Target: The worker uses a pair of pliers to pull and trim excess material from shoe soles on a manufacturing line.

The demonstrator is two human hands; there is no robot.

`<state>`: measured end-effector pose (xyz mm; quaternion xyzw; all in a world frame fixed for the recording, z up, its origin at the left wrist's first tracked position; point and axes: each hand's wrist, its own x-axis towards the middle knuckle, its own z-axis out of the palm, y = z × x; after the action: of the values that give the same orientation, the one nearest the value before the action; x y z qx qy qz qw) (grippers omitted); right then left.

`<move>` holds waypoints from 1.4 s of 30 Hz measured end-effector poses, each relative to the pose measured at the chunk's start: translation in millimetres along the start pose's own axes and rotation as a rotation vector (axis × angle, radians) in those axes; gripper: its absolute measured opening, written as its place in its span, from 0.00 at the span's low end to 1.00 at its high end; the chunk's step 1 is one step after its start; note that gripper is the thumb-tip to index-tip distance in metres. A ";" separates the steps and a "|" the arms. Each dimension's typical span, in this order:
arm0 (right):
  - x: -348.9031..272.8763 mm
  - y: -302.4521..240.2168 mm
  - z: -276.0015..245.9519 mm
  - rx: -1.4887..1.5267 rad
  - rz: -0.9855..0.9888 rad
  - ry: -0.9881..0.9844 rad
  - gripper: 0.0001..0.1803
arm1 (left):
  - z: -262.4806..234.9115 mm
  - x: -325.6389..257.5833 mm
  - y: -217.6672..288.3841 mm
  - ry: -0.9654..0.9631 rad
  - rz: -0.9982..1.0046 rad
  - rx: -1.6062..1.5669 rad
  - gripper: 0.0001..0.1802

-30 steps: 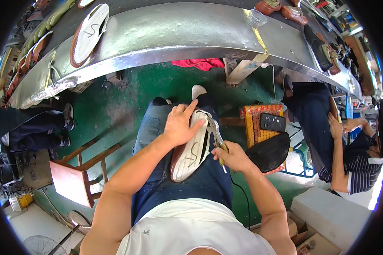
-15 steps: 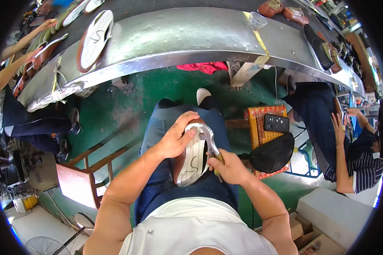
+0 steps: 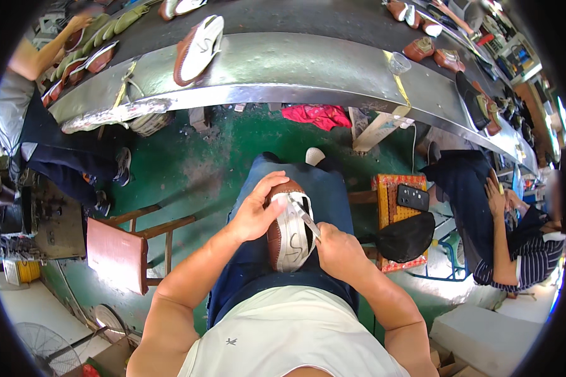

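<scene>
Across my lap lies a white and brown shoe [image 3: 288, 242] with a dark curved line on its side. My left hand [image 3: 256, 210] grips its far end, the thumb on the white upper and the fingers over the brown part. Wrapped round the handles of metal pincers [image 3: 306, 220] is my right hand [image 3: 338, 250], at the shoe's right edge. The pincers' jaws rest at the white edge of the shoe's opening. Their handles are mostly hidden in my palm.
Ahead runs a metal-edged bench [image 3: 283, 60], bearing another white and brown shoe [image 3: 198, 50] and a clear cup [image 3: 399, 63]. A pink-topped stool [image 3: 114, 254] stands left; a patterned seat with a phone [image 3: 413, 197] stands right. Co-workers sit or stand on both sides.
The pincers have swung lower and turned, with their jaws now at the shoe's opening and their handles more covered by my right hand. My left hand keeps its hold. The view has shifted.
</scene>
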<state>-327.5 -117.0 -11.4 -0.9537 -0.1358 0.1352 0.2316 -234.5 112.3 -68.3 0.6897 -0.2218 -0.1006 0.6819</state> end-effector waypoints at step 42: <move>75.9 195.0 27.9 1.205 0.505 0.085 0.24 | 62.3 -56.6 -9.5 -0.441 -0.617 0.660 0.50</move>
<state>-227.8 -248.1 -143.5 -0.6642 0.2009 0.2003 0.6917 -310.3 81.3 -90.0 0.8643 -0.1663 -0.3653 0.3031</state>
